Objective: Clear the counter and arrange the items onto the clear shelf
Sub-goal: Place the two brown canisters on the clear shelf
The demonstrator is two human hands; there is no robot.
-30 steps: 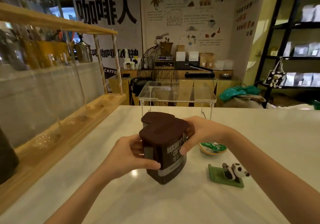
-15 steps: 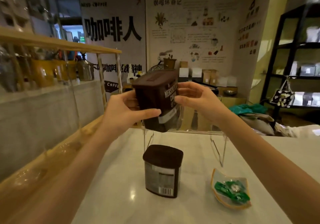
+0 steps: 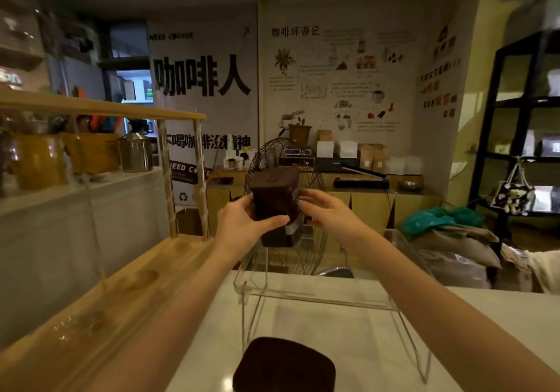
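I hold a dark brown cocoa tin (image 3: 275, 207) with both hands at the far left of the clear shelf (image 3: 318, 299), its base at or just above the shelf top. My left hand (image 3: 242, 225) grips its left side, thumb across the front. On the right side rests my right hand (image 3: 327, 213), fingers spread. A second brown cocoa tin (image 3: 285, 364) stands on the white counter (image 3: 500, 313) in front of the shelf; only its lid shows at the bottom edge.
A wooden rack (image 3: 100, 297) with jars runs along the left of the counter. Behind the shelf stands a wire fan (image 3: 303, 258). A black shelving unit (image 3: 521, 137) and a pile of bags (image 3: 448, 234) are at the right.
Both hands carried the cocoa tin further away and set it over the clear shelf's left end. The view tilted up, so the snack packet and panda figure dropped out of sight.
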